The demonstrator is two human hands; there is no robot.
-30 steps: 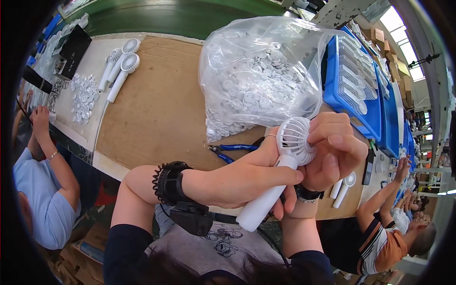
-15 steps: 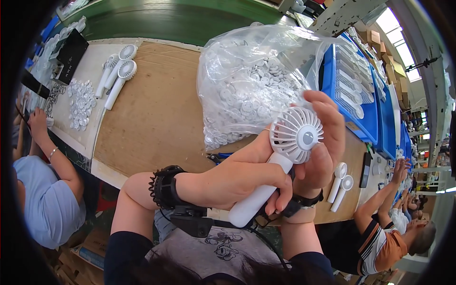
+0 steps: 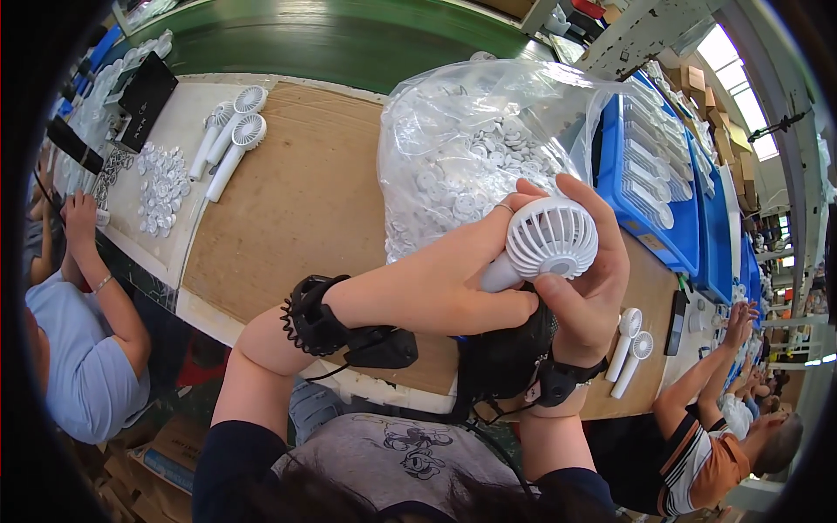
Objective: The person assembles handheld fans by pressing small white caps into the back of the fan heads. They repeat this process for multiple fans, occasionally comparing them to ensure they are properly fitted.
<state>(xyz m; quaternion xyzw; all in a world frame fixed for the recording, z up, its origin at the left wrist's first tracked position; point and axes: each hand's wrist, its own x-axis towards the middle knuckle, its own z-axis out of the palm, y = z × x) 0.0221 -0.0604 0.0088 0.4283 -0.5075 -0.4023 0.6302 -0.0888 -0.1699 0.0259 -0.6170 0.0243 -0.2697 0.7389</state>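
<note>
Both hands are on a white handheld fan (image 3: pixel 551 237) raised over the front of the workbench. Its round slatted head faces up toward me. My left hand (image 3: pixel 445 277) is wrapped round the handle just below the head, hiding most of that handle. My right hand (image 3: pixel 593 270) cups the head's right side, thumb pressed at the lower rim of the grille and fingers behind it. Right behind the fan stands a clear plastic bag (image 3: pixel 427 131) holding many small white round parts (image 3: pixel 506 144). Black bands with small devices sit on both my wrists.
Three white fans (image 3: pixel 235 155) lie at the left by a pile of small discs (image 3: pixel 163 187) and a black box (image 3: pixel 146 103). Two more fans (image 3: pixel 629 349) lie at right. Blue trays (image 3: pixel 641 222) hold white parts. Co-workers sit on both sides; a green conveyor (image 3: pixel 305 35) runs behind.
The fan has tipped, so its handle no longer shows below my left hand and its grille is seen more from the side. Both hands still grip it. The view has shifted slightly.
</note>
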